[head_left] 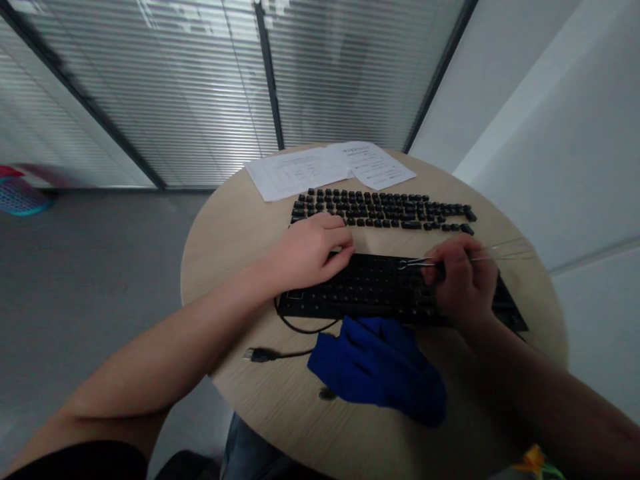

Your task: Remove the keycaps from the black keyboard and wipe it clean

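A black keyboard base [370, 290], its keycaps off across most of its face, lies on the round table. My left hand [317, 250] rests over its upper left edge, fingers bent and pressed together. Their tips point down and hide whatever they hold. My right hand [463, 280] is closed around a wire keycap puller [411, 264] above the right part of the base. Its wire ends reach left over the key positions, and thin wires stick out to the right. Behind the base, loose black keycaps [375, 210] stand in rows in keyboard order.
A crumpled blue cloth [375, 373] lies in front of the keyboard, beside a USB plug [261, 355] on a black cable. Printed sheets of paper [305, 170] lie at the back of the wooden table [220, 247]. A basket [23, 193] stands on the floor at left.
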`<state>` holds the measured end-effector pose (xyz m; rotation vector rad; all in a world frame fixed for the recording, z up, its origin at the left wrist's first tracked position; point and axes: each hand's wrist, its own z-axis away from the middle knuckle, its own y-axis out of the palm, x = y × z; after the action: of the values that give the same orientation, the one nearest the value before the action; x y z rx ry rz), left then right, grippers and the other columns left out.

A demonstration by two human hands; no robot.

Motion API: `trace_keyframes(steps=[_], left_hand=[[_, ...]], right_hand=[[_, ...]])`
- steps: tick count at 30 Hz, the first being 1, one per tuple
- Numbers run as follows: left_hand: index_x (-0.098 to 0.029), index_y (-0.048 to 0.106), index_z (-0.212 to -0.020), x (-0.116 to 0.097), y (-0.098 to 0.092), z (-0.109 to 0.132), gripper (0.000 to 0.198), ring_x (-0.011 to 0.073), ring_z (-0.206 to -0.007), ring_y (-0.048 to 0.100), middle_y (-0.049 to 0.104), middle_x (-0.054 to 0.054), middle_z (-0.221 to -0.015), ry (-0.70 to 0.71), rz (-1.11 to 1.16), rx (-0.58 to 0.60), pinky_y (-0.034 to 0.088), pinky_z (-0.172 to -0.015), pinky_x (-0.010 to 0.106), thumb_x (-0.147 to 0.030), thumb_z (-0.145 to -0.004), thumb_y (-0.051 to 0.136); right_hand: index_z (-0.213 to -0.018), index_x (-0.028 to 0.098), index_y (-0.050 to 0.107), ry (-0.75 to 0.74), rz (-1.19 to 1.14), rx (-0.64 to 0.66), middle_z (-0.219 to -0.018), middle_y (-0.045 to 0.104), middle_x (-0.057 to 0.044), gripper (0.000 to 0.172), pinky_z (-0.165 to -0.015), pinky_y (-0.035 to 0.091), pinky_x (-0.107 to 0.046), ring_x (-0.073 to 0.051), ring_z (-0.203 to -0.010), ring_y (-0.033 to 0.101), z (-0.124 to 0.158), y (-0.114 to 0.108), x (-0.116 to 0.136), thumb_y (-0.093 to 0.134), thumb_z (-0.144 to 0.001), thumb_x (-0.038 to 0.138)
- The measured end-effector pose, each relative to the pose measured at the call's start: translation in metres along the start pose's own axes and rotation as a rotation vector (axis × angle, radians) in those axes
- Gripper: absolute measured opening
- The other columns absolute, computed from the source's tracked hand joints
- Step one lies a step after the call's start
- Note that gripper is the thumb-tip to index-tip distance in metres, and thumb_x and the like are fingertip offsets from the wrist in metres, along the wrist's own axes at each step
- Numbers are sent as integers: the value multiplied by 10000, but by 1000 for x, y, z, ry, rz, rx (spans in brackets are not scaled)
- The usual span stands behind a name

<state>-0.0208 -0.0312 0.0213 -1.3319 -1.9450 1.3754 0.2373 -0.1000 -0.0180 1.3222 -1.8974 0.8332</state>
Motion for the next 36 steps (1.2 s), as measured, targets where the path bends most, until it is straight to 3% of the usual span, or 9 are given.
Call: trace_keyframes(steps=[4, 6, 9, 19, 22, 24, 27, 30, 36], left_hand=[[-173, 694, -899, -39, -15, 6, 231, 197, -828, 651, 687, 63, -900, 239, 127, 223, 526, -739, 321, -264, -1020, 520], [-162, 700, -974, -57, -10, 10, 180, 210, -858, 676, 708, 73, -979, 358, 148, 382, 551, -748, 333, -298, -1004, 587], [-158, 693, -979, -73, 3, 16, 167, 208, -747, 678, 716, 65, -947, 386, 124, 544, 557, -653, 348, -321, -946, 688], [-194, 675, -844, -75, 0, 19, 108, 196, -706, 680, 726, 12, -800, 406, 249, 674, 553, -630, 346, -259, -900, 740], [-197, 688, -895, -70, -8, 15, 57, 197, -747, 693, 740, 17, -841, 413, 289, 660, 552, -662, 337, -239, -917, 721], [-196, 702, -962, -61, -16, 12, 43, 190, -793, 705, 750, 32, -891, 393, 360, 579, 551, -700, 316, -224, -956, 670], [-186, 709, -962, -39, -26, 6, 161, 166, -784, 692, 738, 50, -869, 261, 422, 298, 526, -696, 280, -186, -1009, 555], [-170, 701, -896, -12, -23, 2, 196, 161, -743, 654, 700, 40, -790, 95, 303, 33, 507, -713, 289, -202, -1007, 543], [-166, 725, -1044, 15, 13, -1, 200, 235, -1002, 659, 712, 90, -1019, 2, 162, 84, 524, -932, 396, -254, -993, 553]], right_hand=[[-741, 232, 544, 28, -65, -122, -521, 510, 55, 375, -407, 369, -239, -101, -404, 461, -12, -5, -4, 592, -999, 499], [-748, 233, 545, 32, -59, -105, -515, 505, 56, 382, -412, 371, -237, -100, -406, 463, -13, -4, -3, 587, -1002, 515], [-743, 232, 547, 21, -28, -67, -519, 511, 51, 395, -422, 371, -236, -101, -420, 472, -9, -2, 2, 578, -1006, 524], [-746, 225, 573, 9, 0, 126, -536, 528, 36, 407, -439, 361, -245, -104, -447, 464, -2, -2, 7, 569, -1007, 537], [-762, 219, 578, 58, -31, 265, -538, 533, 36, 392, -430, 354, -233, -101, -449, 468, -2, -2, 8, 586, -997, 532], [-777, 214, 581, 107, -68, 385, -546, 544, 33, 375, -425, 352, -224, -99, -450, 473, -1, 0, 9, 591, -995, 518], [-796, 212, 573, 197, -116, 530, -560, 563, 27, 346, -434, 367, -221, -104, -460, 491, 3, 6, 10, 591, -992, 496], [-803, 216, 552, 286, -113, 623, -562, 560, 32, 309, -446, 366, -223, -106, -464, 486, 9, 13, 9, 593, -984, 462], [-781, 217, 526, 340, 10, 701, -548, 514, 49, 272, -459, 328, -220, -100, -474, 442, 16, 20, 3, 588, -967, 406]])
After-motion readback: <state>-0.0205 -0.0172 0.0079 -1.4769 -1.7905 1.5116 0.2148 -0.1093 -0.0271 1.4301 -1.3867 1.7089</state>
